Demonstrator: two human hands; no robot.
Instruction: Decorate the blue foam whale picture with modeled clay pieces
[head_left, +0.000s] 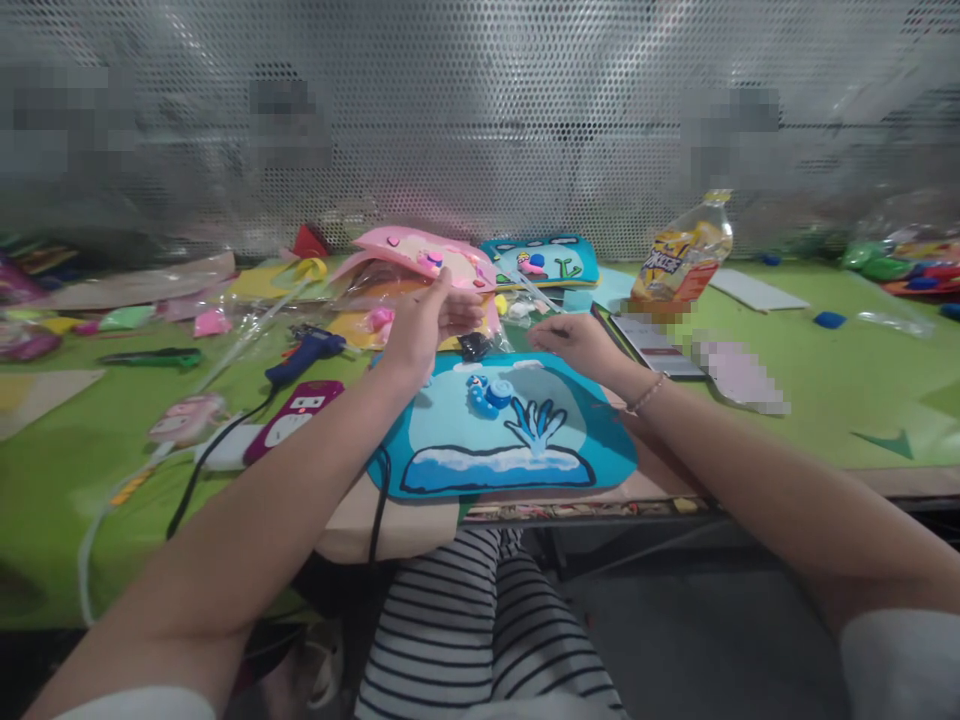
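Evidently, both bare hands were held above a blue panel (611,440) with rounded corners, which was laid at the near edge of a green-covered table (810,430). The panel was decorated with a blue snail (491,395) near its middle, a blue-and-white branching plant (537,425) to the right of that, and a black-outlined blue and white band (495,470) along the near side.

The left hand (439,325) was poised over the panel's far left part, its thumb pointed upward and its fingers loosely spread. The right hand (574,342) was positioned near the far right part, with its fingers curled inward; whether anything small was pinched between them could not be told. A thin bracelet (647,394) was worn on the right wrist.

Beyond the hands, a curved pink piece (397,243) and a second blue panel (553,262), adorned with a pink snail (531,266), were placed side by side. To the left, a blue glue gun (306,357) was laid near a purple case (295,422). A yellow-labelled bottle (681,255) was stood on the right, beside a dark flat tablet-like object (658,347).
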